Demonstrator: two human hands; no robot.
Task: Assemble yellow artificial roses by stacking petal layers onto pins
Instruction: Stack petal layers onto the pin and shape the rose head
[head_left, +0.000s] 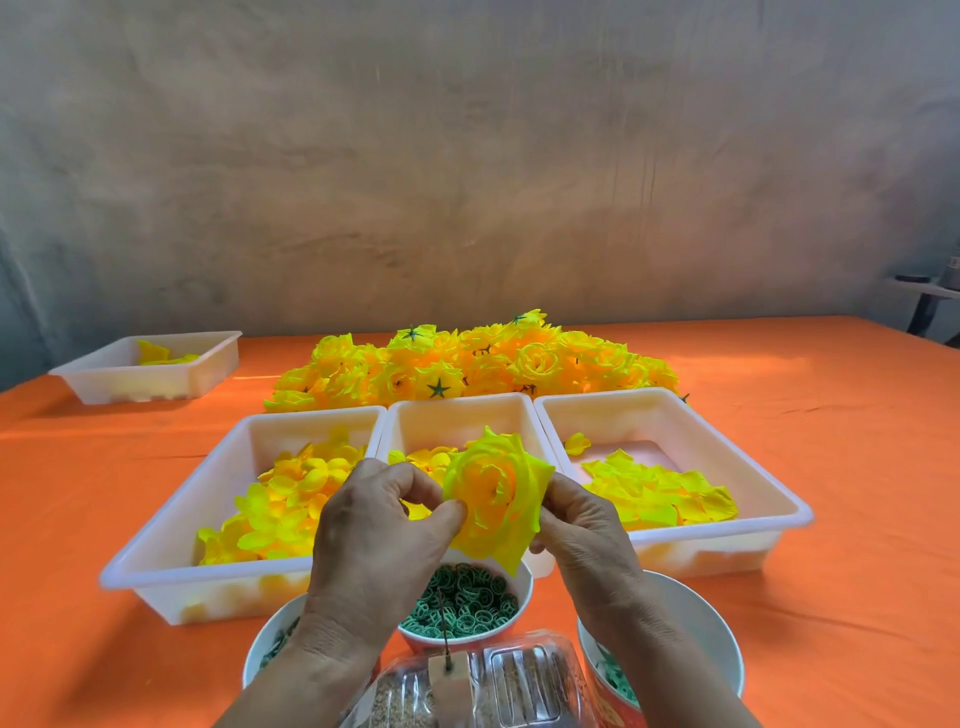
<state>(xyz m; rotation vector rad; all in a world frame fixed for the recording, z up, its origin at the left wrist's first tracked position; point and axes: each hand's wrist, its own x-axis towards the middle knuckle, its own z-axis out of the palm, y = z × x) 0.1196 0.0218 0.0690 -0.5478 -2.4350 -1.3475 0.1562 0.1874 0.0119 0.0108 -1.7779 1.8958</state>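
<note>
Orange tablecloth (857, 441); grey mottled wall (467, 156) behind; small shelf (919, 288) far right.

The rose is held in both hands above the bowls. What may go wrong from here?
1. The left hand and right hand pinch the yellow rose only at its edges, so its layers might slip apart and fall into the bowl of green rings beneath.
2. The thin upright pin stands between the forearms in this view; lowering the hands carelessly could prick the skin or bend it.
</note>
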